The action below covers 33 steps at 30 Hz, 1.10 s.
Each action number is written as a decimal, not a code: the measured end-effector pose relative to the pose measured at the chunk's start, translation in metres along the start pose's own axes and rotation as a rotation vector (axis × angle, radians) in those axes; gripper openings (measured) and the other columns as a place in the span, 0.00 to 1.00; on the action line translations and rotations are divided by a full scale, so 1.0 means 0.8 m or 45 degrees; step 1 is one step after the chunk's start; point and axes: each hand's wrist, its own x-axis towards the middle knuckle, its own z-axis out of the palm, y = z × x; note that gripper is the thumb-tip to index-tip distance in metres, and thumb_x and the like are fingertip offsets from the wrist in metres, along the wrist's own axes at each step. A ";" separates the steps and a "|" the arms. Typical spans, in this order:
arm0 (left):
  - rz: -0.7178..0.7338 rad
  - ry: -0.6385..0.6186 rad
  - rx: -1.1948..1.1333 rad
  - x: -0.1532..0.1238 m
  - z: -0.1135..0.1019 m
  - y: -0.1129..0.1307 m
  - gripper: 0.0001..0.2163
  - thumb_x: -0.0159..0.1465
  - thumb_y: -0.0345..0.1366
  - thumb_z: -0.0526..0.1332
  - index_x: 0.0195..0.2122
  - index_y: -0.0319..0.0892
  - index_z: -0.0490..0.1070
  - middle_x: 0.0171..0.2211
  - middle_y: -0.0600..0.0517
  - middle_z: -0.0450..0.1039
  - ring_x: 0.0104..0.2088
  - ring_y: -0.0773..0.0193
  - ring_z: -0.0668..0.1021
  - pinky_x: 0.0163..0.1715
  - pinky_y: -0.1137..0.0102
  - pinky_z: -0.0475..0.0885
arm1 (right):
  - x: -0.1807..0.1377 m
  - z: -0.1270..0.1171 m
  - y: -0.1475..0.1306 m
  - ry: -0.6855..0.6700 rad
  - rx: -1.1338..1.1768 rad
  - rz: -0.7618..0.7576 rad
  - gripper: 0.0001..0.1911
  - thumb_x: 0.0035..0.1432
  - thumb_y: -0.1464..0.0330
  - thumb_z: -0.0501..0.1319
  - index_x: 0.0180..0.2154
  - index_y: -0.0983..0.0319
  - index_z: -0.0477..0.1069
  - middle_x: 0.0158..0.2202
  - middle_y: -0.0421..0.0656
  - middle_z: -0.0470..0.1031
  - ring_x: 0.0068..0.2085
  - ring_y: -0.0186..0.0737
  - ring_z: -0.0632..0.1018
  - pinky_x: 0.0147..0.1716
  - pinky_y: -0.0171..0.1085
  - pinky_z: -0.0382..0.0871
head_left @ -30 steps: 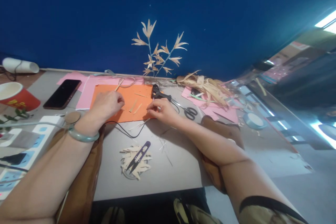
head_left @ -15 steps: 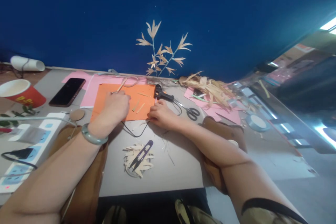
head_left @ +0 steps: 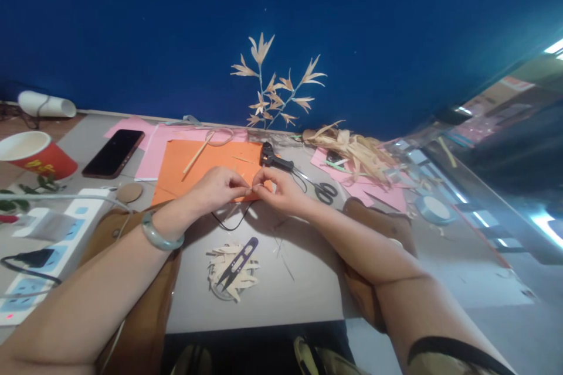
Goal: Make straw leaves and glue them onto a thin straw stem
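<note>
My left hand (head_left: 220,188) and my right hand (head_left: 281,190) meet over the front right part of an orange sheet (head_left: 173,167). Thumb and fingers of each are pinched together, the fingertips almost touching. Whatever they pinch is too small to make out. A thin pale stick (head_left: 196,155) lies on the sheet beyond my left hand. Just past my right hand is a black glue gun (head_left: 275,159), with black-handled scissors (head_left: 324,192) beside it. Nearer me, dark thread snips (head_left: 240,262) rest on a small pile of pale husk pieces (head_left: 220,263).
A branch with pale husk flowers (head_left: 275,91) stands against the blue wall. Dried husks (head_left: 356,155) are heaped at the right, near a tape roll (head_left: 433,209). Left are a phone (head_left: 114,153), a red paper cup (head_left: 44,158) and a power strip (head_left: 73,252).
My left hand has moved right from the stick, which now lies loose on the orange sheet. My right hand has turned inward, and both hands' fingertips have come together.
</note>
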 end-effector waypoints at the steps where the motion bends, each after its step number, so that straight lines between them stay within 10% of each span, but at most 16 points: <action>1: -0.005 -0.002 -0.057 0.000 0.001 -0.001 0.14 0.56 0.45 0.62 0.28 0.38 0.80 0.22 0.52 0.75 0.23 0.67 0.70 0.25 0.72 0.60 | 0.000 -0.001 -0.002 0.032 0.037 0.020 0.03 0.56 0.71 0.58 0.30 0.63 0.69 0.29 0.40 0.75 0.31 0.33 0.73 0.34 0.32 0.64; 21: -0.136 0.029 -0.505 -0.008 -0.004 0.014 0.14 0.45 0.42 0.73 0.21 0.38 0.71 0.19 0.55 0.69 0.20 0.72 0.67 0.21 0.74 0.59 | -0.004 -0.007 -0.009 0.198 0.303 0.136 0.17 0.55 0.55 0.64 0.26 0.61 0.71 0.26 0.41 0.75 0.29 0.34 0.73 0.33 0.35 0.67; 33: -0.034 0.010 -0.381 -0.012 -0.004 0.033 0.12 0.57 0.40 0.63 0.21 0.39 0.69 0.16 0.57 0.63 0.18 0.73 0.62 0.20 0.74 0.58 | -0.002 -0.014 -0.014 0.199 0.053 0.084 0.22 0.62 0.52 0.56 0.23 0.61 0.62 0.22 0.37 0.64 0.27 0.32 0.66 0.31 0.34 0.61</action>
